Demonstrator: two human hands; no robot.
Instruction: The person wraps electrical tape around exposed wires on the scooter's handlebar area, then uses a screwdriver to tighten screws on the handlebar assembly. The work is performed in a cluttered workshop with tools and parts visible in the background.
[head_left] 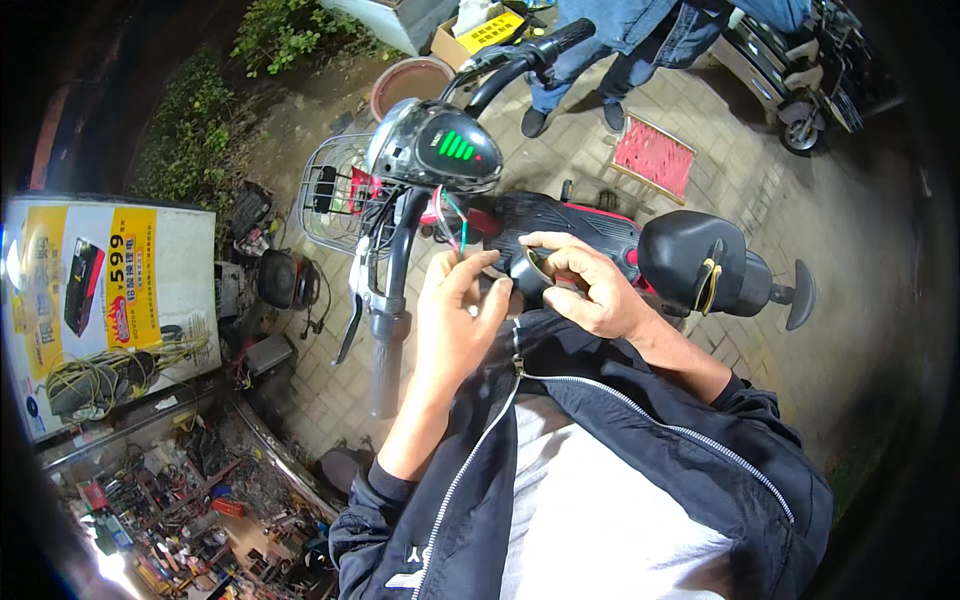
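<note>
In front of me stands an electric bike, its dashboard (458, 148) lit with green bars. Thin red, green and white wires (462, 218) hang below the dashboard, and my left hand (457, 308) pinches their lower ends. My right hand (590, 285) is closed on a black roll of tape (528, 272), held close beside the left fingertips. Wire ends and any tape on them are hidden by my fingers. On the black seat (675, 255) to the right lie pliers (711, 280) with yellow-and-black handles.
The handlebar grip (388, 375) sits left of my left forearm, with a wire basket (335, 195) beyond. Mixed tools and parts (200, 510) crowd the lower left. A person in jeans (570, 75) stands at the far side, near a red-topped folding stool (654, 157).
</note>
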